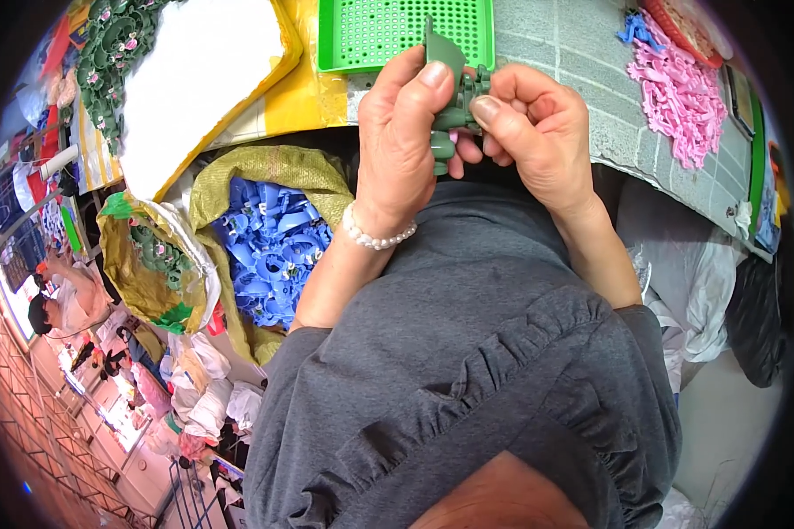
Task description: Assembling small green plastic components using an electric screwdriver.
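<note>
In the upper middle of the frame, the person's left hand (401, 132) gripped a dark green plastic piece (455, 115), its thumb pressed flat against the side and the other fingers mostly hidden behind. The right hand (543, 132) pinched the small knobbly end between thumb and forefinger, its remaining fingers curled in; whether they also touched the piece could not be told. The piece sat between both hands, in front of the lower edge of a bright green perforated tray (326, 40), its flat plate pointing up the frame. The likeliest trouble seemed a slip: the right hand's hold was narrow, so a push off line could have sent the small end skidding from under the thumb. Too much bending there might have cracked or whitened the thin plastic, and an uneven squeeze could have twisted the piece in the left hand. Anything dropped would probably have landed on the grey shirt (468, 264) below or, if it bounced left, in the open sack (273, 163) of blue pieces (273, 251). Pink pieces (679, 101) lay heaped at the upper right of the grey tabletop (582, 44), well apart from the hands.
</note>
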Action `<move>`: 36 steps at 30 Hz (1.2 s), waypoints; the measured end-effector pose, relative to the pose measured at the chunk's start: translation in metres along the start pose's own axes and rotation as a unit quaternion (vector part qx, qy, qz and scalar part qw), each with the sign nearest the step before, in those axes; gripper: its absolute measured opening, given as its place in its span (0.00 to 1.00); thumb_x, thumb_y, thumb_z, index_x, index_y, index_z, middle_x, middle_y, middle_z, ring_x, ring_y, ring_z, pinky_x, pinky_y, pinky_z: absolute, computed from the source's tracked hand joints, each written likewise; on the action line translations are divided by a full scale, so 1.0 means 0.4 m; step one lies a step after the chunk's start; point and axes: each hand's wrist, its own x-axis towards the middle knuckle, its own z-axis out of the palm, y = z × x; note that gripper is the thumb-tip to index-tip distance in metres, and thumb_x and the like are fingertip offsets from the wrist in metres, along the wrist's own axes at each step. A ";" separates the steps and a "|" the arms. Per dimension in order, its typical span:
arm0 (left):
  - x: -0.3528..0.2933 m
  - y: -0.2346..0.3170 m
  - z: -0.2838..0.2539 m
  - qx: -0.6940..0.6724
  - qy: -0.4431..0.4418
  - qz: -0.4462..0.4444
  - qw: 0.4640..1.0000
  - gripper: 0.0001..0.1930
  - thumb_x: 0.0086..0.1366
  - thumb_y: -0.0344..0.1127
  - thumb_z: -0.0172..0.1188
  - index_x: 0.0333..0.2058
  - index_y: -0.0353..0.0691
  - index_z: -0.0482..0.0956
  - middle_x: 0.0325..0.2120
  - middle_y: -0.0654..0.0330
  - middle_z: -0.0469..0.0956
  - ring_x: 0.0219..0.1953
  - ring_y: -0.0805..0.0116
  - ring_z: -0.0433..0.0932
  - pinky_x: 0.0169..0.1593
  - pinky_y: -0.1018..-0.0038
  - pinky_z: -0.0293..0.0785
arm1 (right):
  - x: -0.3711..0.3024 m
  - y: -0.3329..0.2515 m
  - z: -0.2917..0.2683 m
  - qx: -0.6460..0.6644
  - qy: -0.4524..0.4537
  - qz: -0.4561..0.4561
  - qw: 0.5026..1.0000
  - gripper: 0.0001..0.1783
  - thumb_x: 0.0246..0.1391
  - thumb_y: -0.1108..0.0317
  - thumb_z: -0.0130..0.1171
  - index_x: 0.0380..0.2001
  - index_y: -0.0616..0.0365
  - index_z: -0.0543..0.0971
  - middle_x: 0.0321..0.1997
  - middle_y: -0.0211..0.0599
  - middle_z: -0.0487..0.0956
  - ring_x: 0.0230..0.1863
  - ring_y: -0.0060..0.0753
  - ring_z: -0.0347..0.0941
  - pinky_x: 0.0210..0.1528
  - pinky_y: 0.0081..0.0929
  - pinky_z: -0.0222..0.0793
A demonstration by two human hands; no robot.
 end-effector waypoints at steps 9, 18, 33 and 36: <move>0.000 -0.008 -0.006 0.004 0.009 0.024 1.000 0.19 0.63 0.45 0.49 0.40 0.32 0.70 0.22 0.61 0.74 0.14 0.78 0.69 0.13 0.85 0.62 | 0.009 0.021 -0.003 0.105 -0.021 0.071 0.992 0.10 0.52 0.68 0.54 0.21 0.61 0.74 0.14 0.26 0.71 0.15 0.13 0.66 0.16 0.09 0.57; 0.001 -0.005 -0.017 0.013 0.013 0.032 0.999 0.20 0.62 0.47 0.49 0.42 0.33 0.70 0.22 0.61 0.74 0.14 0.79 0.69 0.13 0.86 0.62 | 0.008 0.029 0.007 0.090 -0.012 0.082 0.992 0.11 0.53 0.65 0.55 0.21 0.60 0.74 0.14 0.25 0.71 0.14 0.12 0.65 0.15 0.08 0.56; 0.006 -0.006 -0.038 -0.116 -0.055 -0.015 0.992 0.29 0.64 0.58 0.37 0.41 0.34 0.70 0.32 0.52 0.77 0.14 0.78 0.70 0.12 0.86 0.63 | 0.022 0.065 -0.010 -0.007 0.007 0.080 0.997 0.16 0.55 0.58 0.54 0.23 0.60 0.77 0.14 0.25 0.71 0.14 0.12 0.62 0.16 0.09 0.56; 0.005 -0.008 -0.040 -0.109 -0.047 -0.017 0.993 0.32 0.63 0.60 0.36 0.45 0.33 0.69 0.36 0.48 0.76 0.14 0.76 0.70 0.12 0.85 0.63 | 0.021 0.059 -0.008 -0.019 -0.008 0.078 0.997 0.16 0.54 0.58 0.54 0.23 0.59 0.77 0.15 0.25 0.71 0.15 0.11 0.62 0.16 0.09 0.55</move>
